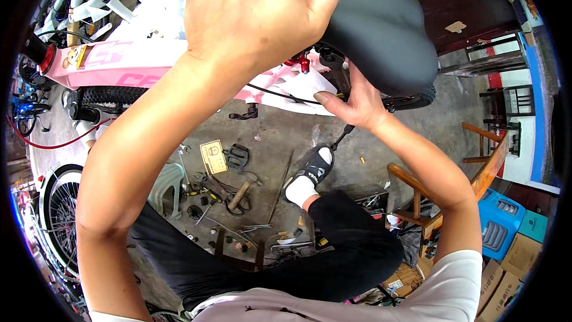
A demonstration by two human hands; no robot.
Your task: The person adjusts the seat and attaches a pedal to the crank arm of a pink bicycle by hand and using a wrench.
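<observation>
From where I stand, the black saddle (384, 30) sits at the back end of a pink bicycle frame (149, 62), with the knobbly rear tyre (417, 100) showing just below it. The person's left hand (253, 9) comes over the top and bends round the saddle's nose, thumb lying against it. The right hand (363, 104) reaches up from beneath, thumb stretched away from the forefinger, near a red clamp (304, 62). The other fingertips of both hands are hidden, so I can't tell how tightly either grip is closed.

Below, a sandalled foot (314, 167) is planted on the concrete floor (268, 137). To its left lie a hammer (243, 188), a black pedal (237, 156) and, touching the pedal, a yellowish card or box (213, 156). A pale plastic stool (170, 185) stands beside the tools. Over to the right, a blue plastic case (500, 220) sits near cardboard boxes (518, 256).
</observation>
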